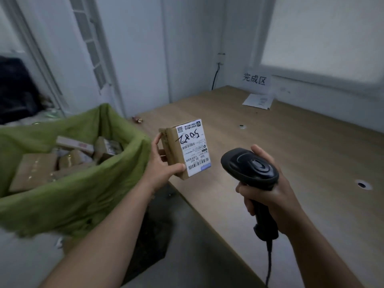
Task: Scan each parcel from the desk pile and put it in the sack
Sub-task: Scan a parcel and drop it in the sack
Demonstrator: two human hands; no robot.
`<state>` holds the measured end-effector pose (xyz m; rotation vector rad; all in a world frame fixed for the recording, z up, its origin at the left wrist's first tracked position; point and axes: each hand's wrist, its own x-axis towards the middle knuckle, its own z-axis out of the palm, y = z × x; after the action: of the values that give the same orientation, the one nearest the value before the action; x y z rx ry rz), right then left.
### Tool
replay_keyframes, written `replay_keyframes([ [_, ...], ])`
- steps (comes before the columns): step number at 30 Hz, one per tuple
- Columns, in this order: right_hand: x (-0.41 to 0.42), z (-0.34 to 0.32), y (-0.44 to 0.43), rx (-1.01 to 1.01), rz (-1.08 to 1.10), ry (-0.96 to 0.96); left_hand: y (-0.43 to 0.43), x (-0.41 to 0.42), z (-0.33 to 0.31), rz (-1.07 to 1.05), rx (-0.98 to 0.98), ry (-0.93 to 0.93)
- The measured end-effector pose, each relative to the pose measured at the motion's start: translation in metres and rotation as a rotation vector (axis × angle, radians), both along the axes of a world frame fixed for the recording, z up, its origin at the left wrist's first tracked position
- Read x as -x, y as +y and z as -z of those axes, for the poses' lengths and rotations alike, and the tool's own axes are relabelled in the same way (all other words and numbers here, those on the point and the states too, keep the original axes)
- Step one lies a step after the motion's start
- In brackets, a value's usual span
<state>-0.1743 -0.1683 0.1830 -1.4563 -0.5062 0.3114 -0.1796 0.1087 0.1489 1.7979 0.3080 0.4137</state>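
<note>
While the left hand (160, 167) grips the parcel (185, 148) upright, the scanner (249, 169) is just to its right. Right hand's (272, 196) wrapped round that.

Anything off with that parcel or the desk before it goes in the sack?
Nothing looks damaged. The left hand holds the parcel with its label upside down to the camera, and a small scrap of litter lies at the desk edge by the sack.

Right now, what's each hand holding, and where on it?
Left hand grips the labelled parcel by its left side, thumb at the lower edge. Right hand grips the black scanner by its handle.
</note>
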Motion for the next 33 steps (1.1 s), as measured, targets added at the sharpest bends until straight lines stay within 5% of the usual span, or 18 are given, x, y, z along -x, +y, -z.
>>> replay_keyframes([
  [13, -0.007, 0.006, 0.125, 0.049, -0.215, -0.041, 0.099, 0.099, -0.004, -0.443, -0.105, -0.077],
  [33, -0.060, -0.011, 0.336, 0.012, -0.100, 0.012, 0.419, 0.021, -0.015, -0.640, -0.147, 0.069],
])
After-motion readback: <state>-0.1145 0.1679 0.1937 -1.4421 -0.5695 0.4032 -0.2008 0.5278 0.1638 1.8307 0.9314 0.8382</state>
